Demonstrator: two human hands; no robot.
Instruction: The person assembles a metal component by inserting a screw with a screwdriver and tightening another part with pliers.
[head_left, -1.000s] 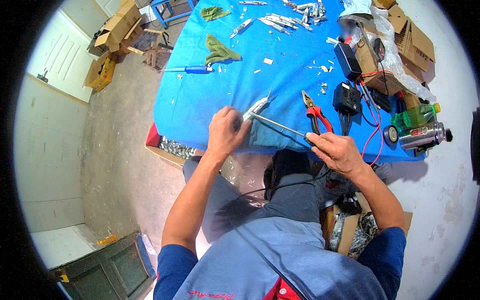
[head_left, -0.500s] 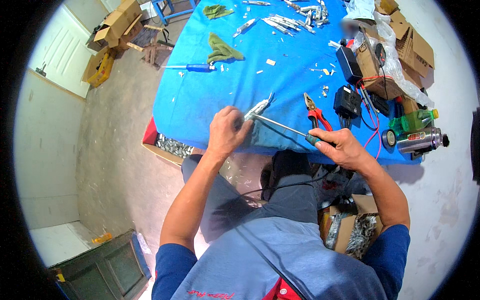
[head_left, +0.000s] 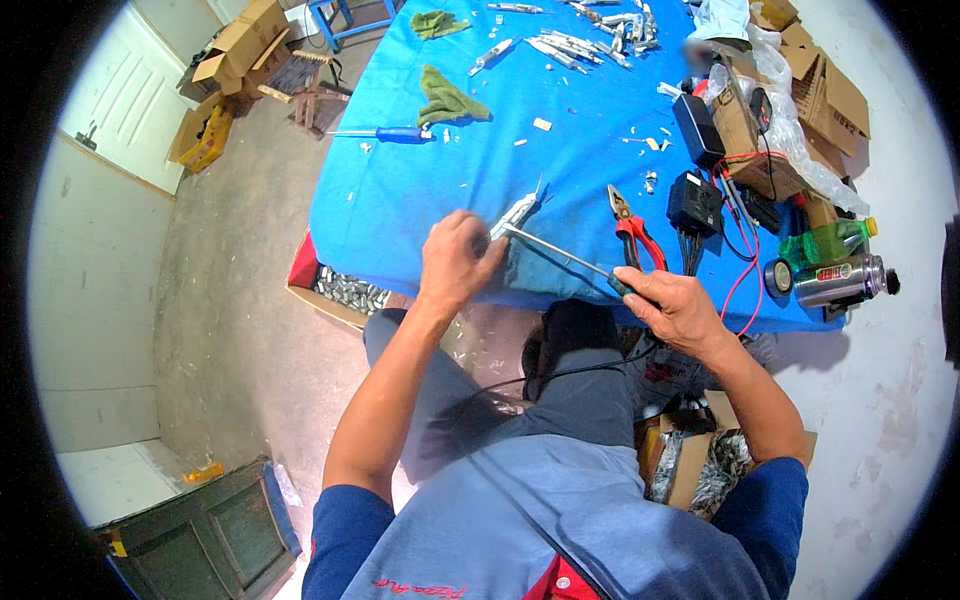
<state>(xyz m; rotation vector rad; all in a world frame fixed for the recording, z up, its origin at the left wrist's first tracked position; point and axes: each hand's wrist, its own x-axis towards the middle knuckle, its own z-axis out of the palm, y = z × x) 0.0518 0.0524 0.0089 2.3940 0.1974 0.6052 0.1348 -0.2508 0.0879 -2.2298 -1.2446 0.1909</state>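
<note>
Near the table's front edge, my left hand point(head_left: 455, 255) is closed round the lower end of a slim silver-white device point(head_left: 516, 214) with thin wires at its far end. The device lies tilted on the blue cloth, its lower part hidden by my fingers. My right hand point(head_left: 682, 312) grips the dark handle of a screwdriver point(head_left: 562, 251). Its long metal shaft points left, and the tip meets the device beside my left fingers. Pliers point(head_left: 632, 228) with red handles lie just beyond my right hand.
Several similar slim devices point(head_left: 560, 50) lie at the far side, near green cloths point(head_left: 447, 97) and a blue-handled screwdriver point(head_left: 395, 134). Black power boxes point(head_left: 694, 203), red wires, a green bottle point(head_left: 828, 240) and a metal flask point(head_left: 840, 281) crowd the right edge. An open box of metal pieces point(head_left: 350, 292) stands below left.
My right hand and the screwdriver handle have shifted slightly toward me and to the left. The screwdriver tip stays at the device, and my left hand has barely moved.
</note>
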